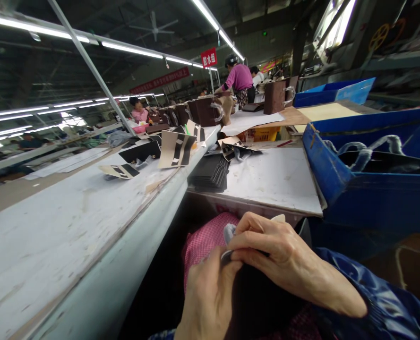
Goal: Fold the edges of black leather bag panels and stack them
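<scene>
Low in front of me, above my lap, both hands meet on a dark leather-like piece [227, 257]. My left hand [208, 285] pinches its edge between thumb and fingers. My right hand [270, 245] is closed at the same edge, fingertips touching it from the other side. A crumpled grey-blue bit [229, 232] pokes out beside the right fingers, and a cream edge [278, 218] shows behind that hand. Most of the piece is hidden by the hands or lost in shadow. A pink checked cloth [210, 241] covers my lap.
A stack of black panels [209, 172] lies on the white-topped table [277, 179] ahead. Cream-and-black pieces [176, 148] sit on the long bench [71, 212] at left. Blue bins [380, 198] stand at right, one holding wrapped handles. Brown handbags [206, 112] and a co-worker [241, 78] are farther back.
</scene>
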A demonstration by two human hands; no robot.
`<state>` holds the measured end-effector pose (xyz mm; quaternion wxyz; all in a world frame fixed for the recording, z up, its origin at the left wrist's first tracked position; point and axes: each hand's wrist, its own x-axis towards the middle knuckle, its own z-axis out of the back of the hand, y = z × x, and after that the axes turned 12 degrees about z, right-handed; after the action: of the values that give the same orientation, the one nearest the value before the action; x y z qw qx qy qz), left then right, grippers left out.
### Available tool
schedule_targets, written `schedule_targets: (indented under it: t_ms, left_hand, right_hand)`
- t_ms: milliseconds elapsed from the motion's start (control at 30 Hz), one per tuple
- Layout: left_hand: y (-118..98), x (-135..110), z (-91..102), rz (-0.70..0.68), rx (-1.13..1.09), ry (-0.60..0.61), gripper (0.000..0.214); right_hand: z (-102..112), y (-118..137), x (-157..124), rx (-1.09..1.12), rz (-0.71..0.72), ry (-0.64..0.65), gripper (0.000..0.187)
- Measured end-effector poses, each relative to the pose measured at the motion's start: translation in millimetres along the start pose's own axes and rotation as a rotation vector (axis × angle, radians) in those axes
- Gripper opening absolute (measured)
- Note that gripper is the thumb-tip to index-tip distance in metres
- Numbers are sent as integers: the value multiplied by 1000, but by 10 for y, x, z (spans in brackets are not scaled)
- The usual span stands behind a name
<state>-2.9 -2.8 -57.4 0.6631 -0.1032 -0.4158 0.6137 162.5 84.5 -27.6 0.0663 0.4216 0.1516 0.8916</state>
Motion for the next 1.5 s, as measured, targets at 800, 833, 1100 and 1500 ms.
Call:
schedule_targets:
  t_ms: [800,833,1100,1500]
  left_hand:
    - [-105,-181,-154,574,-349,-290,40]
    - [-108,-183,-156,575,-350,-290,40]
    - [-121,-243,-186,527,-237,-335,45]
    - [-31,-176,-201,686,-316,-272,45]
  right_hand:
    - [-118,-179,-365,-32,-198,-162,12]
    - [-121,-180,-367,-37,-222,-163,10]
    - [-99,-178,-320,-57,-308,-165,15]
    - [-103,-273,-397,169,-514,-79,11]
